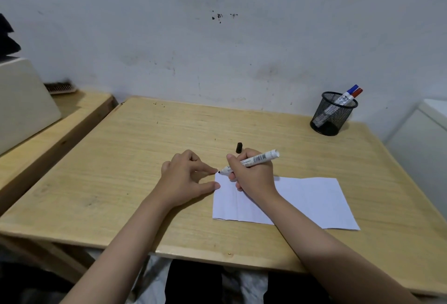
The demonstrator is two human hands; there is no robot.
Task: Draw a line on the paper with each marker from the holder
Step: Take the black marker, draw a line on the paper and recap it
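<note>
Here uncapped marker [251, 160] in right hand [251, 173], tip beside left hand [186, 178], over paper [312, 202] corner.

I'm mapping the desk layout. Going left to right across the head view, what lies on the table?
Left hand → black cap → right hand holding the black marker → paper → mesh holder with the blue marker and red marker.
</note>
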